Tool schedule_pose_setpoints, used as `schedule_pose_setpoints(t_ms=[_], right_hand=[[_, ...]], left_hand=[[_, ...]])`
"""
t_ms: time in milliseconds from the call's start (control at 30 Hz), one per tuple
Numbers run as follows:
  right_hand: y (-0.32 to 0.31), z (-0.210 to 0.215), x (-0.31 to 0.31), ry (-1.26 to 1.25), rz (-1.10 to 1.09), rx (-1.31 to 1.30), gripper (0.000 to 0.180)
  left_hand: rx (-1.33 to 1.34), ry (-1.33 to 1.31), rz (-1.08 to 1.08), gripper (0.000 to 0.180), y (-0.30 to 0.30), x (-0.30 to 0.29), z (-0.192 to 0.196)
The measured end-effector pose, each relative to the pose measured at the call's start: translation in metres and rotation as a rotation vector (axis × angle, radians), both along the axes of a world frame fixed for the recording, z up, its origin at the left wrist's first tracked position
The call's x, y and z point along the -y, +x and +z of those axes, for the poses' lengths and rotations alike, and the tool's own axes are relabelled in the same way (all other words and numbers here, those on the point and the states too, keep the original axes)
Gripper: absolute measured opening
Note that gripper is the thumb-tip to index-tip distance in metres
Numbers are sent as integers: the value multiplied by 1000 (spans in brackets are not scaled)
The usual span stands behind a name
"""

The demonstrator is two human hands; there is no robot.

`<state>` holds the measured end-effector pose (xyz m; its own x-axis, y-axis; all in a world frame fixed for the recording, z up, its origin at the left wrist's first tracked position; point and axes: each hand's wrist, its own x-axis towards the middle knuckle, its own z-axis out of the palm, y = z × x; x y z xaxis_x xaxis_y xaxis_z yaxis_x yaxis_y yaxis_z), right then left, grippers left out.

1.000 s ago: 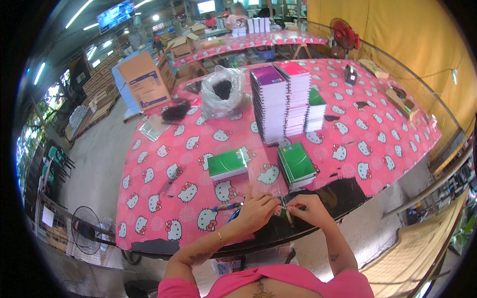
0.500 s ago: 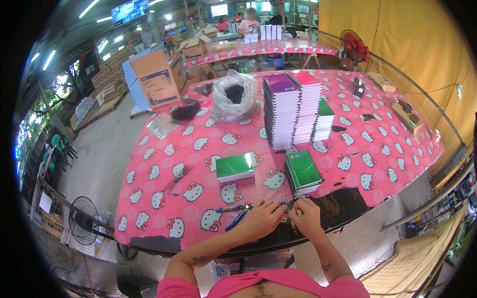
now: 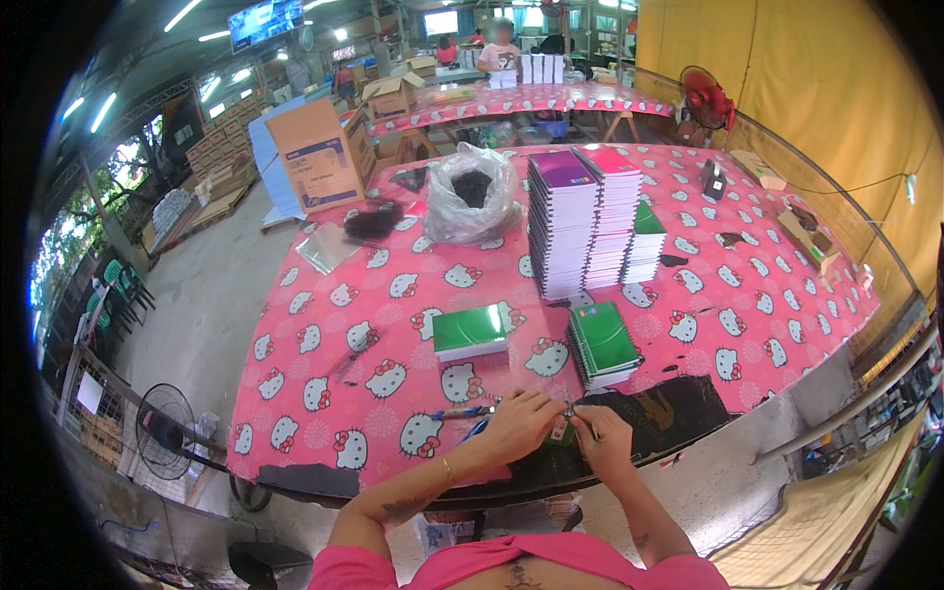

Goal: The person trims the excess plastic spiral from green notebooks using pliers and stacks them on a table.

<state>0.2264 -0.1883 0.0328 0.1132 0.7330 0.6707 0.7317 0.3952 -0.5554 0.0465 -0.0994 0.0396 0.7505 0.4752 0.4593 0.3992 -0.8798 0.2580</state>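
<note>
At the front edge of the table both my hands are closed, fingertips close together. My left hand point(image 3: 525, 425) is bent over, its fingers pinched by a small dark green thing point(image 3: 561, 431) with a pale patch; I cannot tell its kind. From the other side my right hand point(image 3: 606, 439) pinches at that thing's upper edge. Blue pens point(image 3: 460, 414) lie just left of my left hand, partly hidden by it. Beyond my hands are a small stack of green spiral notebooks point(image 3: 604, 336) and, to its left, a green-topped block of pages point(image 3: 470, 331).
Tall stacks of spiral notebooks point(image 3: 564, 226) stand mid-table beside a clear plastic bag point(image 3: 474, 202) of black pieces. Loose black strands point(image 3: 373, 222) lie left of it. A black patch point(image 3: 678, 405) covers the front edge. A red fan point(image 3: 705, 96) stands back right.
My hands have shifted slightly, and the small green thing between them now shows more. My left hand now covers more of the pens. The whole view has shifted a little.
</note>
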Motion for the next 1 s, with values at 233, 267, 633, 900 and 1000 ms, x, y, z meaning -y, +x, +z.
schedule_pose_setpoints(t_ms=[233, 267, 633, 900, 1000], right_hand=[[9, -6, 8, -164, 135, -160, 38], [10, -9, 9, 47, 59, 12, 42], [-6, -29, 11, -303, 198, 277, 44], [-8, -32, 12, -293, 165, 249, 45], [-8, -31, 13, -284, 159, 261, 45]], left_hand=[[288, -145, 65, 44, -37, 7, 16], [147, -99, 193, 48, -55, 6, 9], [263, -979, 356, 40, -94, -9, -5], [381, -1911, 238, 33, -74, -25, 2], [311, -1919, 202, 34, -72, -34, -1]])
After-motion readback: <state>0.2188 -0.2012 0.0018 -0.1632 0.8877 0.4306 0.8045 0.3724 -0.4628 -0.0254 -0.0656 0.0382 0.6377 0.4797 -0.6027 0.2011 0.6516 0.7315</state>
